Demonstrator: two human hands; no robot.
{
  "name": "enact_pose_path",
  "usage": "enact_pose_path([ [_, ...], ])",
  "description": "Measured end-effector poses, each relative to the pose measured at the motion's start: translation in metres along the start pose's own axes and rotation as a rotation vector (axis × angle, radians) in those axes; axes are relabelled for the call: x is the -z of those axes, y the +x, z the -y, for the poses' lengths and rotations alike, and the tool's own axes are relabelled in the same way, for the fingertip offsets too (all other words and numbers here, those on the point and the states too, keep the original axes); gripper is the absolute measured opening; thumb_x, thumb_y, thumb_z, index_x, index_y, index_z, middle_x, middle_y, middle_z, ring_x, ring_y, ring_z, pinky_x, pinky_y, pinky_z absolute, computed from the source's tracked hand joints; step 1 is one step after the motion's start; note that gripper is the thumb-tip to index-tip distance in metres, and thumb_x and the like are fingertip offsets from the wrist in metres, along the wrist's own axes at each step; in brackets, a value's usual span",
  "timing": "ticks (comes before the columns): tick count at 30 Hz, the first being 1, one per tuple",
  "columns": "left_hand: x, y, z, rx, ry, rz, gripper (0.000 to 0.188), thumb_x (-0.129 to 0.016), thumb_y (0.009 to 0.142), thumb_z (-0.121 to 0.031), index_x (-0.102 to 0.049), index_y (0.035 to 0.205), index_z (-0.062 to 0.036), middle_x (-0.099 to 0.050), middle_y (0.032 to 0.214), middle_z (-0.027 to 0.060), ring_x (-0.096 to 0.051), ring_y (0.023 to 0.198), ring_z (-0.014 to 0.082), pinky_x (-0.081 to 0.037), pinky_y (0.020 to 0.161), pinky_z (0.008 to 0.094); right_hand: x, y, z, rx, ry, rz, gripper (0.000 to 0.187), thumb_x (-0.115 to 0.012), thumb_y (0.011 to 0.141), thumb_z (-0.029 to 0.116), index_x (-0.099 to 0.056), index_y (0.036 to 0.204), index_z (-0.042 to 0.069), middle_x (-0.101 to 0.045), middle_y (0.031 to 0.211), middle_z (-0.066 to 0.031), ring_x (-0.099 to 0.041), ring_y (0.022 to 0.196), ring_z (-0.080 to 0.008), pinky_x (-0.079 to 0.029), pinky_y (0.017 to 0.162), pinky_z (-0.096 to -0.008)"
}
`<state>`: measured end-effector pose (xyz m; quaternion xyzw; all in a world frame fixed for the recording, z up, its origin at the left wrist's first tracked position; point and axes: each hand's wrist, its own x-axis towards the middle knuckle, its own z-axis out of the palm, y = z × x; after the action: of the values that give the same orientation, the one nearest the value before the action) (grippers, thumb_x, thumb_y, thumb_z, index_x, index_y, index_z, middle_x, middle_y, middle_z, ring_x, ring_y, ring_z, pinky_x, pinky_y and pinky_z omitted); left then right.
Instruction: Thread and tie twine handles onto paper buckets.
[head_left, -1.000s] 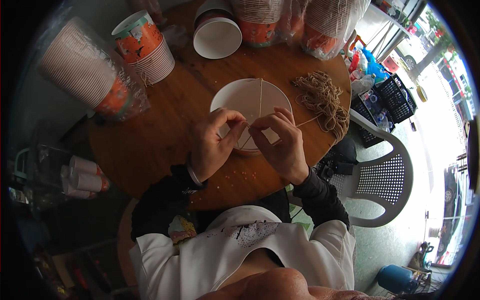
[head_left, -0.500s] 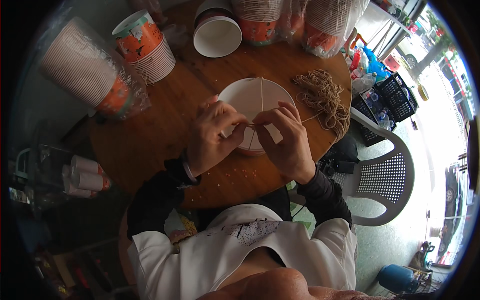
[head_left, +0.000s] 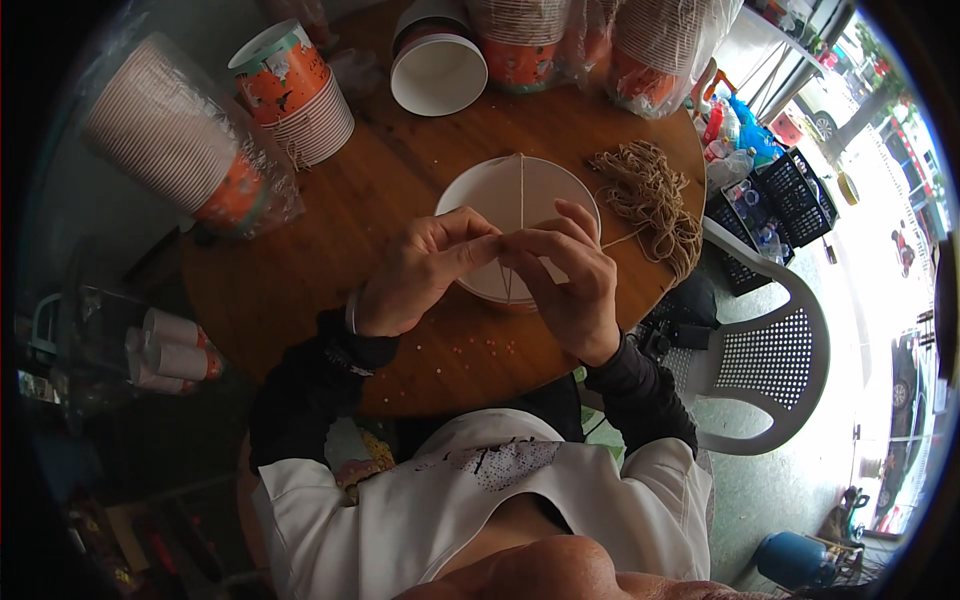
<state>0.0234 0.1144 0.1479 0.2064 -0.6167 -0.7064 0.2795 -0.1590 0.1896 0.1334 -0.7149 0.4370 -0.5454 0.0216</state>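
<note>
A white-lined paper bucket point(head_left: 478, 190) stands mouth up on the table before me. Light-brown string point(head_left: 522, 188) runs across its opening from the far rim down to my fingers. Over the bucket's near half, my left hand point(head_left: 420, 275) pinches the string between thumb and forefinger. Touching it fingertip to fingertip, my right hand point(head_left: 575, 285) pinches the same string, its other fingers raised. Short strands slant from the fingertips to the near rim. To the right lies a tangled heap of string point(head_left: 655, 215), with one strand leading toward my right hand. Any knot is hidden by my fingers.
Stacked orange-and-white paper buckets point(head_left: 165, 130) in clear plastic lean at the far left, beside another stack point(head_left: 300, 105). An empty bucket point(head_left: 438, 75) lies tipped at the back. Small red bits dot the wooden table point(head_left: 390, 190). A grey plastic chair point(head_left: 765, 360) stands right.
My left hand has turned and lowered a little, its fingers now drawn nearer the right hand's. The right hand's fingers have shifted slightly. The heap of string stays put.
</note>
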Motion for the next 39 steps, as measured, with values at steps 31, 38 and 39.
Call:
enact_pose_path([
  [31,-0.023,0.017,0.016,-0.518,0.826,-0.224,0.016,-0.072,0.085,-0.016,-0.067,0.098,-0.0086,-0.07,0.089,0.0037,-0.068,0.084,0.0218,-0.04,0.099,0.0433,0.017,0.01,-0.009,0.064,-0.254,0.009,0.018,-0.067,0.082,0.002,-0.061,0.097,0.011,-0.064,0.075,-0.0017,-0.063,0.079,-0.0198,-0.037,0.103,-0.046],
  [38,-0.026,0.009,0.008,-0.429,0.76,-0.184,0.008,-0.068,0.089,-0.013,-0.069,0.095,-0.0081,-0.071,0.086,0.005,-0.07,0.079,0.0212,-0.037,0.106,0.0465,0.042,0.007,0.003,-0.068,-0.09,0.272,0.02,-0.065,0.084,0.003,-0.06,0.103,0.008,-0.064,0.083,-0.0048,-0.064,0.086,-0.0233,-0.037,0.104,-0.048],
  [39,-0.027,0.008,0.008,-0.429,0.761,-0.183,0.008,-0.068,0.089,-0.013,-0.069,0.095,-0.0081,-0.071,0.086,0.005,-0.07,0.079,0.0212,-0.037,0.106,0.0465,0.042,0.006,0.003,0.0,-0.173,0.274,0.023,-0.065,0.084,0.003,-0.06,0.105,0.007,-0.064,0.084,-0.0053,-0.064,0.088,-0.0236,-0.038,0.105,-0.0486],
])
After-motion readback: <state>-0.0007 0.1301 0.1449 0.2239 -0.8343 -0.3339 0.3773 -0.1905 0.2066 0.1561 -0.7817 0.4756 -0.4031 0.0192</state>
